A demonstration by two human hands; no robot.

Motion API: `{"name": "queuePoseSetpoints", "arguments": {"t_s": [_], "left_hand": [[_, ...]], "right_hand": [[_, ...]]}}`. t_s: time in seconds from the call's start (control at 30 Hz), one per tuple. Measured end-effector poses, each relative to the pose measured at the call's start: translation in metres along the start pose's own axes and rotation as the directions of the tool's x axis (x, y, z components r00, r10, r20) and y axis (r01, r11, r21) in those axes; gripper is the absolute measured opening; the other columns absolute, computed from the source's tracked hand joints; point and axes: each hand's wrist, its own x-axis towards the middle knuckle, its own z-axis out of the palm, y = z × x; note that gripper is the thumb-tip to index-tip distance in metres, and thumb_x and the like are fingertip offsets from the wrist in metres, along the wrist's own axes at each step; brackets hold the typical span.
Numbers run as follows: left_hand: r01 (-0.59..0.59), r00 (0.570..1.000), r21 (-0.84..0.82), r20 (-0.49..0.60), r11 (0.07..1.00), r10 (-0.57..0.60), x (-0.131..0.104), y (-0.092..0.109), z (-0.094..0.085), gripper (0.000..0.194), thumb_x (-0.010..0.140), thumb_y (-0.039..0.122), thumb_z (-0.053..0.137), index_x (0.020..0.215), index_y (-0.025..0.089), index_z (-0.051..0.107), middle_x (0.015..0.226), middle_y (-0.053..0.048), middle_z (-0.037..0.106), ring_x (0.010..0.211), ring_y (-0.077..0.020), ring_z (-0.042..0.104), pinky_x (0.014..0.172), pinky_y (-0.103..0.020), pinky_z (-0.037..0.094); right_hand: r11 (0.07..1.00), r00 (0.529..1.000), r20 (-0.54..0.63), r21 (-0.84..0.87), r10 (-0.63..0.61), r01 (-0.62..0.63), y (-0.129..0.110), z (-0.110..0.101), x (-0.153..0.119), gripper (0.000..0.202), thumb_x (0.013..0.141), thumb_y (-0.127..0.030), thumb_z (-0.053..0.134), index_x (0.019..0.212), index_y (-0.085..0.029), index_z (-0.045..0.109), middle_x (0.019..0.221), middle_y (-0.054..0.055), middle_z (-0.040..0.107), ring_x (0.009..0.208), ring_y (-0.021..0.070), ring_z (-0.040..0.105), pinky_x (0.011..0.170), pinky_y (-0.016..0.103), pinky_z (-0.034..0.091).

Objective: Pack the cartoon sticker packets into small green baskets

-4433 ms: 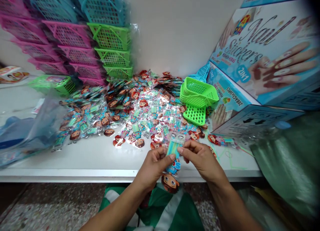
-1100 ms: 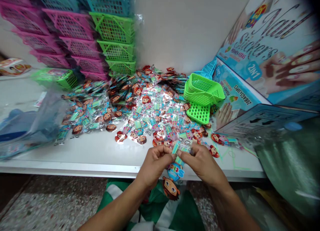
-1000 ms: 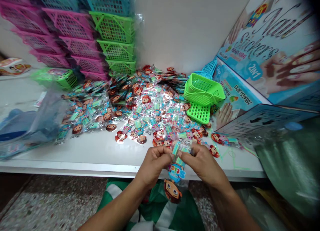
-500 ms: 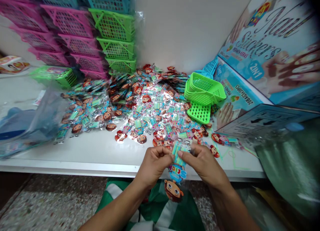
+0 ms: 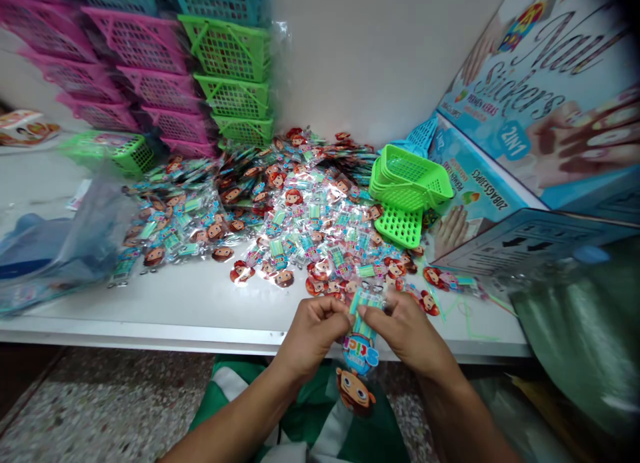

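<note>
Between my two hands, at the front edge of the table, is a clear candy packet (image 5: 361, 346) with pale green and blue striped sticks and a cartoon head at its lower end. My left hand (image 5: 315, 333) pinches its left edge between thumb and fingers. On the opposite edge, the thumb of my right hand (image 5: 413, 329) presses on the sticks, the fingers mostly hidden behind. The packet hangs tilted, head end down over my lap. A big heap of similar packets (image 5: 310, 216) lies just beyond my hands.
Stacked pink and green baskets (image 5: 233, 96) in clear wrap stand at the back left. Nested green baskets (image 5: 410, 179) sit right of the heap, beside a nail stickers box (image 5: 500, 176). A plastic bag with blue things (image 5: 55, 249) lies left; a green bag (image 5: 575, 336) is at the right.
Both hands and the packet have shifted slightly right, and the packet's cartoon-head end has swung a little down and to the right. Both hands keep their hold.
</note>
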Motion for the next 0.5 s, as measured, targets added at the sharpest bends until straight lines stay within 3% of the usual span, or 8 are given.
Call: {"name": "queuePoseSetpoints", "arguments": {"t_s": [0.17, 0.33, 0.43, 0.5], "left_hand": [[0.0, 1.0, -0.004, -0.003, 1.0, 0.0, 0.001, -0.001, 0.001, 0.017, 0.063, 0.024, 0.07, 0.061, 0.012, 0.059, 0.051, 0.005, 0.048, 0.049, -0.0048, 0.038, 0.05, -0.019, 0.029], [-0.1, 0.995, 0.055, -0.021, 0.993, 0.101, 0.005, -0.001, -0.001, 0.016, 0.071, 0.028, 0.068, 0.069, 0.013, 0.062, 0.062, 0.002, 0.057, 0.058, -0.0077, 0.049, 0.058, -0.02, 0.039], [-0.176, 0.984, 0.107, 0.052, 0.979, 0.171, 0.006, 0.0, 0.001, 0.015, 0.075, 0.029, 0.066, 0.078, 0.014, 0.065, 0.072, 0.0, 0.063, 0.067, -0.0103, 0.055, 0.066, -0.022, 0.044], [-0.179, 0.978, 0.117, 0.133, 0.977, 0.163, 0.005, 0.001, 0.005, 0.023, 0.075, 0.03, 0.067, 0.094, 0.017, 0.064, 0.083, -0.002, 0.066, 0.076, -0.0135, 0.059, 0.071, -0.024, 0.047]], "right_hand": [[0.999, 1.0, -0.022, -0.036, -0.02, 0.019, -0.001, -0.002, 0.0, 0.021, 0.079, -0.029, 0.054, 0.065, -0.019, 0.043, 0.059, -0.006, 0.04, 0.054, 0.0092, 0.036, 0.05, 0.021, 0.03], [0.988, 0.997, -0.05, 0.14, -0.063, 0.07, 0.005, -0.002, -0.005, 0.022, 0.081, -0.039, 0.06, 0.083, -0.018, 0.056, 0.074, -0.001, 0.058, 0.069, 0.0137, 0.052, 0.063, 0.023, 0.043], [0.975, 0.979, -0.12, 0.129, -0.165, 0.18, 0.008, -0.004, -0.016, 0.029, 0.088, -0.043, 0.05, 0.079, -0.018, 0.061, 0.078, 0.002, 0.06, 0.076, 0.0156, 0.055, 0.071, 0.026, 0.045], [0.96, 0.955, -0.163, 0.096, -0.247, 0.264, 0.006, -0.006, -0.027, 0.036, 0.093, -0.042, 0.041, 0.078, -0.017, 0.063, 0.086, 0.004, 0.061, 0.082, 0.0162, 0.056, 0.078, 0.027, 0.045]]}}
